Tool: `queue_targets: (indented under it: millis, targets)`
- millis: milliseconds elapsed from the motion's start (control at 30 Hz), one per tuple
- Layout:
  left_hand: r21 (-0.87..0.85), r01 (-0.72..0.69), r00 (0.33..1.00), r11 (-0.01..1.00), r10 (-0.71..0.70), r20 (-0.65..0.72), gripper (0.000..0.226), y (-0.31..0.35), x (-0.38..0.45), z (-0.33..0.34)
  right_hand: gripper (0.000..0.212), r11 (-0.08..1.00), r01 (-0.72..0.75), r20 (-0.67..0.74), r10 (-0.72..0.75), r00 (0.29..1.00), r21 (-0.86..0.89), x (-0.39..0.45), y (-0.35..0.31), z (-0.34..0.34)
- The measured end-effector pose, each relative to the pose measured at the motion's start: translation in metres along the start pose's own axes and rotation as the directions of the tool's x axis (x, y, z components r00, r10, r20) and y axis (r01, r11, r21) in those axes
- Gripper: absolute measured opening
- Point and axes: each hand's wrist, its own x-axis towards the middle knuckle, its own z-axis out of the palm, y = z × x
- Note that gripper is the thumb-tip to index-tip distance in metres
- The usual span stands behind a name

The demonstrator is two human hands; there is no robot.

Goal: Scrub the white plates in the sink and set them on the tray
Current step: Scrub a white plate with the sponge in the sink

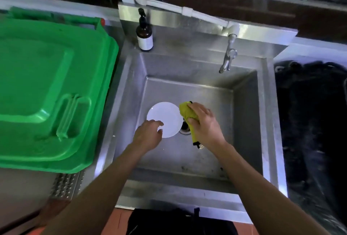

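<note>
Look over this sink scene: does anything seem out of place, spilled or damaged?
Nothing looks spilled or broken. One oddity: the task mentions a tray, but none shows; only a single white plate lies in the sink.

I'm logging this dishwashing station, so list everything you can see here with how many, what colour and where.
plate: one, white, on the sink floor, left of the drain
cloth: one, yellow, over the drain area, gripped by the right hand
sink: one, steel, centre
drain: one, dark, sink floor, partly hidden by the cloth
tap: one, metal, back right of the sink
pump bottle: one, brown with a white label, back left sink ledge
bin lid: one, green, left of the sink
black bag: one, right of the sink
left hand: fingers on the plate's near edge
right hand: holds the cloth
</note>
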Motion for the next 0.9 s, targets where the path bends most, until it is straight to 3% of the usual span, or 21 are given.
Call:
queue_targets:
  millis: [133,400,600,700,800,900]
  targets:
    - [-0.231,0.116,0.993,0.966,-0.116,0.014,0.039,-0.020,0.013,0.015,0.051,1.000,-0.002,0.038,0.002,0.999,-0.022,0.013,0.010,0.026]
    - [-0.472,0.322,0.946,0.820,-0.292,0.137,0.050,-0.054,0.057,0.060,0.050,0.999,-0.009,0.138,0.013,0.990,-0.031,0.052,0.039,0.081]
    - [-0.692,0.412,0.902,0.593,-0.373,0.217,0.045,-0.085,0.096,0.095,0.048,1.000,0.000,0.205,-0.005,0.979,0.023,0.068,0.063,0.117]
    - [-0.741,0.429,0.885,0.517,-0.406,0.229,0.044,-0.091,0.108,0.111,0.049,1.000,-0.004,0.237,-0.002,0.971,0.021,0.065,0.070,0.128]
    - [-0.806,0.458,0.844,0.374,-0.468,0.262,0.044,-0.093,0.115,0.121,0.049,0.999,-0.029,0.254,0.019,0.967,0.035,0.063,0.074,0.132]
    - [-0.836,0.453,0.829,0.310,-0.492,0.267,0.041,-0.095,0.122,0.127,0.048,0.998,-0.049,0.254,0.036,0.967,0.044,0.064,0.076,0.135]
